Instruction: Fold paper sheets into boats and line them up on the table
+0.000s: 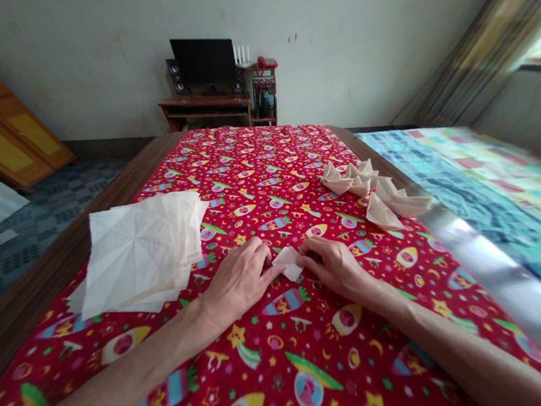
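Observation:
A small folded piece of pale paper (288, 265) lies low over the red patterned cloth, between my two hands. My left hand (245, 266) pinches its left edge, thumb towards me. On the opposite edge, my right hand (331, 261) grips the paper between thumb and curled fingers. To the left is a loose stack of thin, creased paper sheets (136, 254). Several folded paper shapes (379, 195) with pointed tips sit in a group beyond my right hand.
The red cloth (295, 360) with rocket and star prints covers a dark wooden table (34, 283). Against the wall stands a small desk (206, 104) with a monitor (204, 60) and speakers. A bed (499, 194) with a blue checked cover is at the right, a wooden cabinet (4, 123) at far left.

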The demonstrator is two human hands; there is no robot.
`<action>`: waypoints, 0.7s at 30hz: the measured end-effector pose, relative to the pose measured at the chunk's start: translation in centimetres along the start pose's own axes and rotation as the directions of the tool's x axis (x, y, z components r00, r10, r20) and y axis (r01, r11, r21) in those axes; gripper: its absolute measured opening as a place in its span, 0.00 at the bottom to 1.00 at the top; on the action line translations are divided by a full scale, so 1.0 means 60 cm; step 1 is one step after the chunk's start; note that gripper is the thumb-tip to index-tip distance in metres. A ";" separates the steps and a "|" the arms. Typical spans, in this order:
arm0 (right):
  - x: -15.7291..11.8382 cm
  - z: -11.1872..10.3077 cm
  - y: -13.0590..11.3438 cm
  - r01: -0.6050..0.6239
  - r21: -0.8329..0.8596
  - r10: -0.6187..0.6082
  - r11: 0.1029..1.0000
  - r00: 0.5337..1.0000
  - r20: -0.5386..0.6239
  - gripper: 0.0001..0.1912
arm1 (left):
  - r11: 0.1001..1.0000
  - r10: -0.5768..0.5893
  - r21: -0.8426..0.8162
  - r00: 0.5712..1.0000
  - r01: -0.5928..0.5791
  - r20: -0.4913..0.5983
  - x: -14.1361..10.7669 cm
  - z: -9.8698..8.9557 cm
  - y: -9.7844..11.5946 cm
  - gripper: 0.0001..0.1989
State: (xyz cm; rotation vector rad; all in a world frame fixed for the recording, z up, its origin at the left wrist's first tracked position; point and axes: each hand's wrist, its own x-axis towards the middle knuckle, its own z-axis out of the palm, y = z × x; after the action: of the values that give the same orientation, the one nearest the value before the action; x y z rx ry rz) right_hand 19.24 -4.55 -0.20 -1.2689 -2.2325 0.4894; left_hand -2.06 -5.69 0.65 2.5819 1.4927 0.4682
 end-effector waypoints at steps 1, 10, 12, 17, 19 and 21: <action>-0.001 0.001 -0.002 -0.027 0.035 0.028 0.999 0.999 -0.024 0.06 | 1.000 -0.002 0.013 1.000 0.003 -0.011 0.000 0.001 0.002 0.14; -0.001 0.024 -0.027 -0.183 0.140 0.192 0.973 0.980 -0.051 0.14 | 0.968 -0.031 -0.252 0.981 -0.019 -0.193 0.011 0.015 0.021 0.06; 0.000 0.026 -0.034 -0.186 0.131 0.190 0.974 0.981 -0.024 0.14 | 0.963 -0.037 -0.268 0.967 -0.033 -0.253 0.014 0.018 0.021 0.03; 0.003 0.021 -0.042 -0.159 0.121 0.151 0.980 0.986 0.074 0.14 | 0.979 0.043 -0.178 0.953 -0.100 -0.299 0.020 0.011 0.006 0.04; 0.002 0.017 -0.040 -0.120 0.167 0.109 0.979 0.991 0.073 0.15 | 0.988 0.130 -0.043 0.948 -0.149 -0.292 0.020 -0.002 -0.001 0.04; 0.000 0.012 -0.036 -0.077 0.191 0.083 0.979 0.996 -0.024 0.15 | 0.970 0.222 0.153 0.947 -0.189 -0.233 0.019 -0.017 -0.003 0.05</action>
State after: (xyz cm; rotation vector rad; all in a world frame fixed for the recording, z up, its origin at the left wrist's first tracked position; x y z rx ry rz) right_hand 17.34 -5.65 0.39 -1.2601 -2.0596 0.6903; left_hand -2.02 -4.66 1.81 2.8882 1.3656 0.7710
